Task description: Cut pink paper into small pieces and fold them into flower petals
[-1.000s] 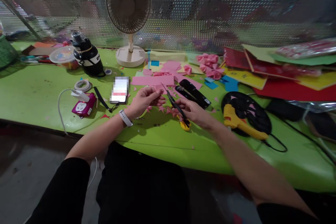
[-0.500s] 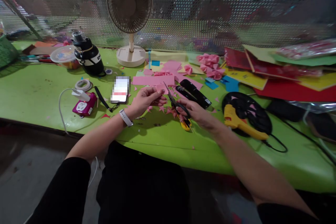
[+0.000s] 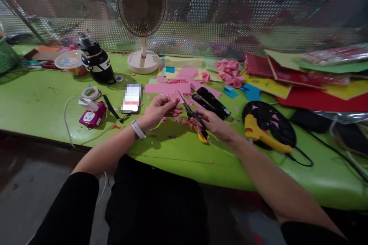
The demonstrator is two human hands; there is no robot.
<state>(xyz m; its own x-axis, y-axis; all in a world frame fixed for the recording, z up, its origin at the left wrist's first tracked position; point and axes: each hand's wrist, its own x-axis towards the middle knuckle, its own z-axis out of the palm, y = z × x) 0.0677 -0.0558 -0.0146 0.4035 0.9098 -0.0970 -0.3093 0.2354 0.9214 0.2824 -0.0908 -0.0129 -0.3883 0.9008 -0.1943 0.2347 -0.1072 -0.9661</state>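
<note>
My left hand [image 3: 161,110], with a white band on its wrist, is closed in a pinch on a small piece of pink paper [image 3: 175,97]. Black-handled scissors [image 3: 186,106] sit in my right hand [image 3: 209,121], its fingers round the handles. Their blades point up and left, close beside the pink piece; whether they touch it I cannot tell. Below the right hand lies a yellow-handled tool [image 3: 202,136], partly hidden. Small pink scraps [image 3: 176,120] are scattered under both hands. A black stapler [image 3: 211,102] rests just beyond the right hand.
Behind the hands lie a pink strip [image 3: 167,88] and folded pink paper flowers [image 3: 230,72]. A phone [image 3: 131,98], purple adapter [image 3: 92,115] and black bottle [image 3: 97,61] stand left. A fan [image 3: 143,63] is at the back. Right are a yellow glue gun [image 3: 266,136] and coloured sheets [image 3: 319,97].
The scissors' tip has shifted very slightly left by the paper, and the blades look a little closer together. The left hand keeps its pinch, almost unmoved.
</note>
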